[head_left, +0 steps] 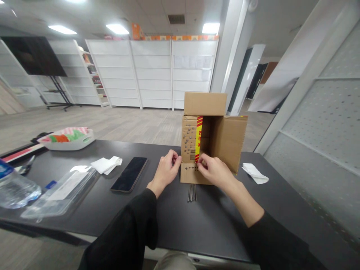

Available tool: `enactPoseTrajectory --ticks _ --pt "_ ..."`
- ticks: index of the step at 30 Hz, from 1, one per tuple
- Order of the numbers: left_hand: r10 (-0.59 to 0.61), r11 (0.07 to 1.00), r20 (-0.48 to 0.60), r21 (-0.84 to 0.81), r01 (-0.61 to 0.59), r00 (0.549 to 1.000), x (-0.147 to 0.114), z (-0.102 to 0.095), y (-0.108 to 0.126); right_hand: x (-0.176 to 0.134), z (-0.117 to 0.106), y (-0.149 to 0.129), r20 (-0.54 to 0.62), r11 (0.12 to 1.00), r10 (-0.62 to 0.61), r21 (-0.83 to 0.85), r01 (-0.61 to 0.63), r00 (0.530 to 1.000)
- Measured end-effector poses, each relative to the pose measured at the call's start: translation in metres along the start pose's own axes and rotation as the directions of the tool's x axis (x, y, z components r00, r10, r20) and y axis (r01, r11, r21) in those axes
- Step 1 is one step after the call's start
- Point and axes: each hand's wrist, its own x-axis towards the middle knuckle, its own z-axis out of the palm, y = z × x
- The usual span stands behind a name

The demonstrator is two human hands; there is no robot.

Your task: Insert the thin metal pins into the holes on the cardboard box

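Note:
An open cardboard box [189,137] stands on the dark table, its opening facing me. Grey round spots, like nail heads, dot its left front panel, and a row of dark holes runs along the lower flap [187,178]. My left hand [166,168] is curled with thumb and fingertips together, close to the box's lower left edge. In a pinch, my right hand [215,169] is over the lower flap at the opening; its fingertips hide whatever they hold. Several metal nails [192,193] lie side by side just in front of the flap.
Left of the box lie a phone [129,174], white tissues [107,165], a clear plastic case [62,191] and a water bottle [17,187]. A white basket [70,143] sits at the far left. Another tissue [255,173] lies on the right, near a perforated panel [323,123].

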Motion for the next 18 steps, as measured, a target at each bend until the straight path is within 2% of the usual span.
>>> enactPoseTrajectory --ticks 8,15,18 --pt "0.011 1.000 -0.067 0.017 -0.009 0.998 -0.001 0.004 -0.004 -0.006 0.009 0.002 -0.020 0.997 0.071 0.007 -0.071 0.997" --pt "0.162 0.977 -0.005 0.138 -0.160 0.987 0.006 0.012 0.016 -0.008 0.011 0.008 0.024 0.993 0.114 -0.038 -0.114 0.993" --pt "0.181 0.974 0.035 0.130 -0.184 0.983 0.009 0.021 0.029 -0.010 0.012 0.009 0.025 0.993 0.110 -0.056 -0.108 0.994"
